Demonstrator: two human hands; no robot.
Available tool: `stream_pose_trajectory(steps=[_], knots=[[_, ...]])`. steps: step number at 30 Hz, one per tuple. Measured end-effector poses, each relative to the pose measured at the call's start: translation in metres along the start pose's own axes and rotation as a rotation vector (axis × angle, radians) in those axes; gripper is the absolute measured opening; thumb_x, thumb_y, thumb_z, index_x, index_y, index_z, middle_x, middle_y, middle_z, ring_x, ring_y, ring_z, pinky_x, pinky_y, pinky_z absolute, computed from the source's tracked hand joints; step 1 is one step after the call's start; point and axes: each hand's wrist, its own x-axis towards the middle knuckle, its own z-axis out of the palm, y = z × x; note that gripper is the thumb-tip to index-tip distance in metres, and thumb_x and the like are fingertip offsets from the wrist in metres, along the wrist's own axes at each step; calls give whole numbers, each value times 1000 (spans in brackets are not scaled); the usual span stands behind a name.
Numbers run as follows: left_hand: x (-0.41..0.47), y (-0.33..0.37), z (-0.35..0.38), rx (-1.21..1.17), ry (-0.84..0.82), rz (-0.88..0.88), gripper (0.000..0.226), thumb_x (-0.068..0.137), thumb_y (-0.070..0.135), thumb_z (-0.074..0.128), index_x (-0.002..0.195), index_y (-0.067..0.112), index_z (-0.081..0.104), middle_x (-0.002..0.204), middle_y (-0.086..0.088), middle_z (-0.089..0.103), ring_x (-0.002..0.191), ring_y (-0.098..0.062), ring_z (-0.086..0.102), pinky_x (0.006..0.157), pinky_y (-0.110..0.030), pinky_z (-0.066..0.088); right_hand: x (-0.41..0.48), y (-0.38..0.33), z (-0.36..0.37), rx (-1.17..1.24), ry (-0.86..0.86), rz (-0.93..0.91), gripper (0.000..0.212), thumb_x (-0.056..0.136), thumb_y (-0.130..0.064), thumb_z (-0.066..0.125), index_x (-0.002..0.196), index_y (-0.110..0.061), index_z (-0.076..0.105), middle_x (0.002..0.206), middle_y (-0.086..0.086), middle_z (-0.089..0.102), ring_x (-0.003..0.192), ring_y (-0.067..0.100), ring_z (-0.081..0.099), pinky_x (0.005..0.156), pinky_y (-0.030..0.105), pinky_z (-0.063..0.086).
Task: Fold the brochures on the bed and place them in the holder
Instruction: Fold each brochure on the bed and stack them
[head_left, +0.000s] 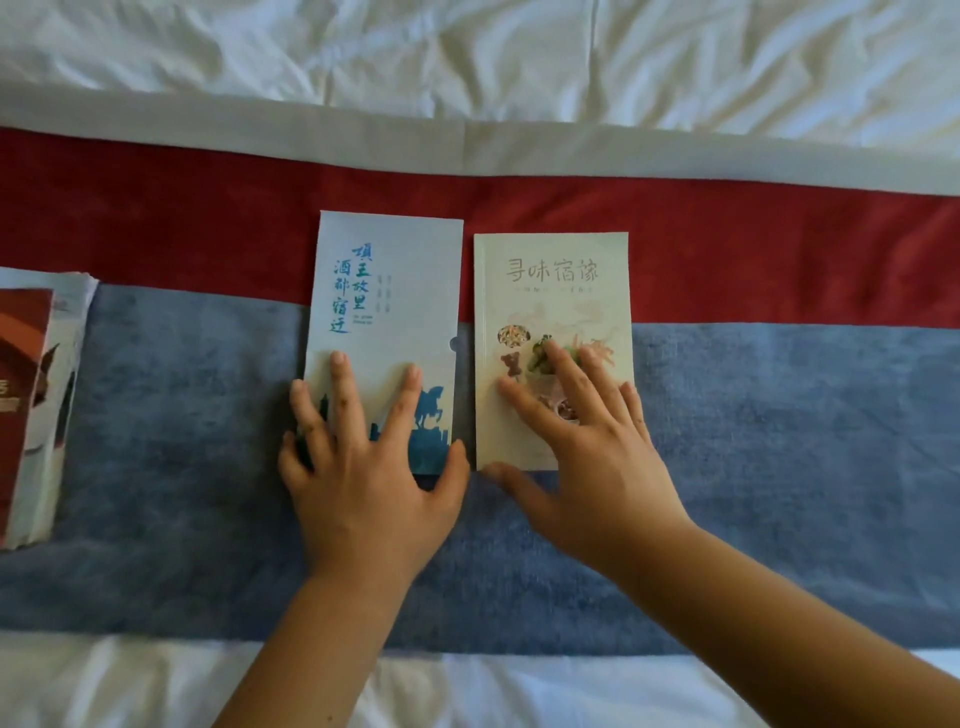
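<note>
- My left fingers (343, 395) lie straight on the holder (395, 249), I think to hold it down.
- My right fingers (571, 379), straight too, press the brochure (550, 312) under them flat.

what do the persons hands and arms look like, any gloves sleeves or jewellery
The left hand and right hand are bare: no gloves, rings, watch or bracelet show. Nails look short. The forearms are bare too, with no sleeve in view.
</note>
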Motion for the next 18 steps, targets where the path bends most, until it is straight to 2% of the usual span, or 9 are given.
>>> stream_pose_trajectory(steps=[3,5,7,12,15,18], knots=[[1,3,5,-32,36,-14,80,85,73,34,156,37,36,169,-18,11,152,-50,6,110,-69,24,11,-17,-4,107,-12,189,88,84,-87,40,157,-58,-1,168,-4,-27,153,20,-30,125,57,-8],[-1,6,11,-28,51,-15,76,91,70,30,159,35,30,169,-19,6,153,-50,4,112,-70,20,20,-27,-4,118,-37,279,95,83,-86,44,153,-59,-14,164,0,-37,151,24,-35,123,61,-11],[-3,7,18,-16,55,-1,73,97,66,27,162,33,21,169,-20,-1,153,-49,0,113,-73,15,29,-33,-5,117,-54,333,102,81,-83,50,153,-58,-17,163,3,-39,150,28,-35,121,66,-8],[-3,6,25,-33,55,-3,72,99,65,18,163,33,10,169,-18,-8,154,-46,-7,115,-74,11,38,-37,-13,129,-36,361,104,75,-75,62,155,-54,-1,168,4,-25,155,35,-20,117,74,13],[-3,6,25,-93,78,-5,73,99,67,16,163,34,5,170,-16,-9,155,-44,-8,116,-72,8,37,-38,-17,185,2,346,101,71,-75,63,154,-55,9,171,-1,-13,156,33,-11,114,76,16],[-4,6,26,-155,113,-12,73,99,64,14,163,33,-1,170,-14,-9,155,-42,-10,118,-70,6,37,-43,-19,266,29,337,99,73,-75,64,155,-55,12,171,-6,-9,156,28,-10,116,74,14]])
